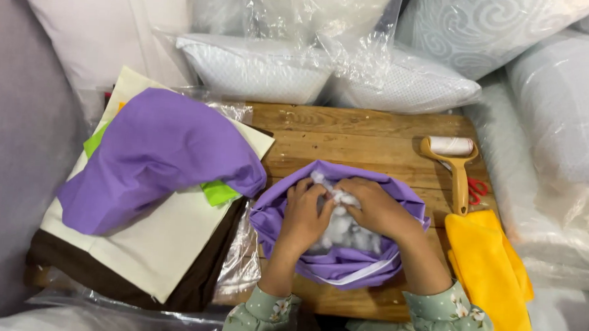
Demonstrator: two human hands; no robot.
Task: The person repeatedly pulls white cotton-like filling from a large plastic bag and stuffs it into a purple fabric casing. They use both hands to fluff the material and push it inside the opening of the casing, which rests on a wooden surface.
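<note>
Wooden table [349, 131]: two hands [303, 215] [377, 209] on white stuffing [344, 230], one purple cover [343, 267].

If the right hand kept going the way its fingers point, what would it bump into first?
Most likely the left hand. The right hand points leftward across the open purple cover, gripping white stuffing, and the two hands' fingertips already nearly meet, though depth is hard to judge.

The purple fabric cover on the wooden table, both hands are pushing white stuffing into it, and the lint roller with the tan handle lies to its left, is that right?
Not quite. The head view shows the lint roller with the tan handle lying to the right of the purple fabric cover, not its left. The rest holds: the left hand and right hand are both in the white stuffing on the wooden table.
</note>
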